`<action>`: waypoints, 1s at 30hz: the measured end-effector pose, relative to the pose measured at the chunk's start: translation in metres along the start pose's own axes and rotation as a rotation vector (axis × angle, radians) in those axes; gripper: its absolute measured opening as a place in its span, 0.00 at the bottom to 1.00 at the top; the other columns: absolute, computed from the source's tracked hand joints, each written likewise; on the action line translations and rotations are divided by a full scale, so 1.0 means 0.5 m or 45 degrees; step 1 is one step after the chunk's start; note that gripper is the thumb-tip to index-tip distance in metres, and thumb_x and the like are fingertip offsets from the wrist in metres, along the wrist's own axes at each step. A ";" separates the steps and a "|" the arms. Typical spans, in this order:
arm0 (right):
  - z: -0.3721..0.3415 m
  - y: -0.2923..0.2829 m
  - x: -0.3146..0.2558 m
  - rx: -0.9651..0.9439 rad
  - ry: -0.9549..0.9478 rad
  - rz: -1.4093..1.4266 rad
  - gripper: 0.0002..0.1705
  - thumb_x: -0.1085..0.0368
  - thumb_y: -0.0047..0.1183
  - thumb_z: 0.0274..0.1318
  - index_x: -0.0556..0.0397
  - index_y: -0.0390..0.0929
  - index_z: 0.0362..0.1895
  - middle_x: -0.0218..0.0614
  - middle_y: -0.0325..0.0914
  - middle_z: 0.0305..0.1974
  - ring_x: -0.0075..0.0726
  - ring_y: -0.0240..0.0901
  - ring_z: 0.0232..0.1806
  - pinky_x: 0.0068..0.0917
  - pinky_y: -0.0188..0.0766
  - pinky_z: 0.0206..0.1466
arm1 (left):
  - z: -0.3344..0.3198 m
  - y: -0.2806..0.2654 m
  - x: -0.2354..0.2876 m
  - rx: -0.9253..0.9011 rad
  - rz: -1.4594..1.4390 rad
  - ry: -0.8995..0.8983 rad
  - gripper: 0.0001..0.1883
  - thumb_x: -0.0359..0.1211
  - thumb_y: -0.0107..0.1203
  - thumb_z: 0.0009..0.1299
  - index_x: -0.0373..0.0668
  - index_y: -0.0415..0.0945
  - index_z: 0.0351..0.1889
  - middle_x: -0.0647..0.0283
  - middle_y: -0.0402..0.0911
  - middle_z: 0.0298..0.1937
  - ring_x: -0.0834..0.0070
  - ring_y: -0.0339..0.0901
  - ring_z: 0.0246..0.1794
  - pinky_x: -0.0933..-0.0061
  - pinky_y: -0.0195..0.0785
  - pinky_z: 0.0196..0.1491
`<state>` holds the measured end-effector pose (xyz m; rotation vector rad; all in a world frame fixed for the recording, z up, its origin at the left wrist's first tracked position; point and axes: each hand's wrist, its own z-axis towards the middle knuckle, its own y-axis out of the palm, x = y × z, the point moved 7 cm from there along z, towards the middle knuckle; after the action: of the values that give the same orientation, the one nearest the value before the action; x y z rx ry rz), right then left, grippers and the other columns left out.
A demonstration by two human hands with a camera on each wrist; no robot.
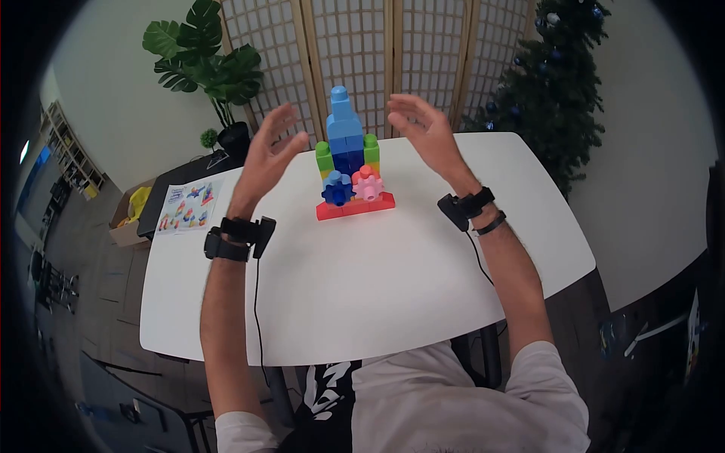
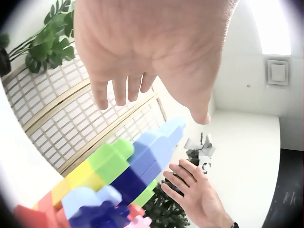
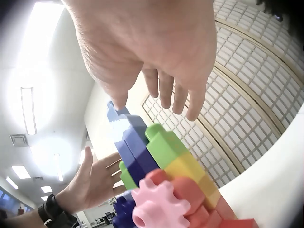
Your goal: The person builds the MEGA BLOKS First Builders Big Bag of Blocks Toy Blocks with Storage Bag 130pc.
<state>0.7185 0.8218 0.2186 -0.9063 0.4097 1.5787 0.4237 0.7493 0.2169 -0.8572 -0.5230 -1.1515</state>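
Note:
A tower of toy blocks [image 1: 347, 143] stands upright on a red base [image 1: 356, 207], light blue at the top and dark blue below, with green and yellow blocks at both sides. On its front are a dark blue gear [image 1: 337, 189] and a pink gear [image 1: 368, 186]. My left hand [image 1: 269, 155] is raised to the left of the tower, fingers spread and touching nothing. To the right, my right hand [image 1: 432, 140] is held up apart from the blocks, fingers relaxed. Both wrist views show bare palms, the left hand [image 2: 152, 52] and the right hand [image 3: 152, 52].
A printed sheet [image 1: 186, 205] with block pictures lies at the left, beside the white table [image 1: 355, 294]. Behind stand a folding screen [image 1: 355, 45], a potted plant [image 1: 219, 72] and a decorated tree [image 1: 547, 83]. Cables hang from both wrist cameras.

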 end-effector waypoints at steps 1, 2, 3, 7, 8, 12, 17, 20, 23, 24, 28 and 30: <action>0.002 -0.015 -0.038 0.028 -0.046 0.026 0.29 0.55 0.67 0.72 0.55 0.79 0.69 0.41 0.83 0.63 0.37 0.79 0.68 0.38 0.79 0.69 | 0.002 -0.018 0.049 0.033 0.035 0.056 0.38 0.40 0.66 0.79 0.38 0.60 0.82 0.48 0.69 0.80 0.55 0.66 0.82 0.48 0.64 0.80; 0.003 -0.024 -0.069 0.027 -0.043 0.028 0.29 0.55 0.67 0.72 0.55 0.79 0.69 0.41 0.83 0.63 0.37 0.79 0.68 0.38 0.79 0.69 | 0.002 -0.032 0.104 0.049 0.058 0.120 0.37 0.40 0.65 0.80 0.39 0.61 0.82 0.49 0.69 0.80 0.55 0.66 0.82 0.48 0.64 0.80; 0.003 -0.033 -0.112 0.042 -0.152 0.061 0.27 0.57 0.67 0.72 0.55 0.80 0.68 0.39 0.85 0.61 0.35 0.80 0.66 0.36 0.79 0.67 | -0.002 -0.045 0.157 0.068 0.082 0.183 0.36 0.40 0.64 0.80 0.39 0.62 0.82 0.50 0.69 0.80 0.56 0.66 0.82 0.48 0.64 0.80; -0.029 -0.053 -0.280 0.001 -0.470 0.066 0.22 0.61 0.65 0.73 0.57 0.83 0.65 0.39 0.88 0.55 0.32 0.84 0.60 0.32 0.80 0.65 | -0.050 -0.098 0.352 0.076 0.336 0.608 0.37 0.45 0.62 0.81 0.41 0.63 0.82 0.50 0.71 0.80 0.55 0.70 0.80 0.46 0.66 0.78; -0.040 -0.060 -0.304 -0.006 -0.465 0.069 0.22 0.61 0.65 0.73 0.57 0.83 0.65 0.39 0.88 0.55 0.32 0.84 0.60 0.32 0.80 0.65 | -0.076 -0.112 0.398 0.076 0.507 0.672 0.37 0.50 0.56 0.82 0.40 0.63 0.82 0.48 0.70 0.80 0.53 0.69 0.81 0.45 0.66 0.79; -0.115 -0.099 -0.413 -0.031 -0.791 -0.218 0.20 0.67 0.65 0.72 0.62 0.83 0.63 0.46 0.89 0.55 0.37 0.87 0.56 0.33 0.83 0.63 | -0.222 -0.221 0.531 0.141 1.032 0.742 0.41 0.58 0.51 0.83 0.39 0.62 0.83 0.43 0.68 0.81 0.51 0.67 0.82 0.41 0.63 0.80; -0.219 -0.163 -0.476 -0.095 -0.871 -0.409 0.20 0.67 0.65 0.69 0.70 0.83 0.59 0.56 0.88 0.53 0.49 0.86 0.54 0.40 0.81 0.60 | -0.432 -0.443 0.598 0.316 1.711 0.372 0.35 0.48 0.48 0.87 0.38 0.59 0.85 0.50 0.67 0.84 0.59 0.65 0.83 0.55 0.54 0.85; -0.270 -0.193 -0.492 -0.144 -0.831 -0.621 0.20 0.63 0.64 0.70 0.69 0.84 0.56 0.55 0.88 0.51 0.53 0.86 0.52 0.42 0.80 0.58 | -0.602 -0.724 0.544 0.549 2.060 -0.063 0.31 0.47 0.51 0.87 0.38 0.66 0.81 0.52 0.72 0.80 0.62 0.67 0.82 0.61 0.58 0.82; -0.309 -0.225 -0.500 -0.125 -0.781 -0.722 0.21 0.60 0.63 0.72 0.69 0.85 0.54 0.55 0.88 0.49 0.54 0.85 0.51 0.43 0.78 0.57 | -0.890 -1.084 0.413 0.664 2.182 -0.487 0.35 0.50 0.56 0.84 0.37 0.65 0.81 0.46 0.71 0.80 0.56 0.67 0.82 0.57 0.60 0.81; -0.320 -0.237 -0.502 -0.125 -0.759 -0.758 0.20 0.60 0.62 0.72 0.68 0.85 0.54 0.54 0.88 0.48 0.54 0.85 0.51 0.44 0.78 0.57 | -1.013 -1.206 0.357 0.666 2.208 -0.689 0.39 0.52 0.58 0.82 0.36 0.63 0.82 0.42 0.70 0.80 0.51 0.66 0.82 0.56 0.60 0.80; -0.356 -0.268 -0.519 -0.070 -0.723 -0.830 0.17 0.62 0.59 0.75 0.67 0.85 0.51 0.53 0.88 0.47 0.53 0.85 0.50 0.43 0.77 0.57 | -1.326 -1.199 0.234 0.731 2.290 -1.834 0.61 0.75 0.61 0.66 0.37 0.60 0.83 0.33 0.71 0.76 0.34 0.69 0.76 0.41 0.66 0.74; -0.370 -0.273 -0.538 -0.045 -0.725 -0.873 0.14 0.65 0.57 0.76 0.67 0.85 0.49 0.52 0.89 0.45 0.51 0.85 0.48 0.42 0.78 0.54 | -1.387 -1.117 0.208 0.886 2.043 -2.247 0.59 0.79 0.55 0.65 0.53 0.58 0.85 0.49 0.62 0.85 0.35 0.60 0.82 0.25 0.60 0.75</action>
<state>0.9035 0.5419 0.3315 -0.4999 -0.3123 1.1274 -0.1071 0.0434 0.0630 -1.0397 -1.1215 1.4464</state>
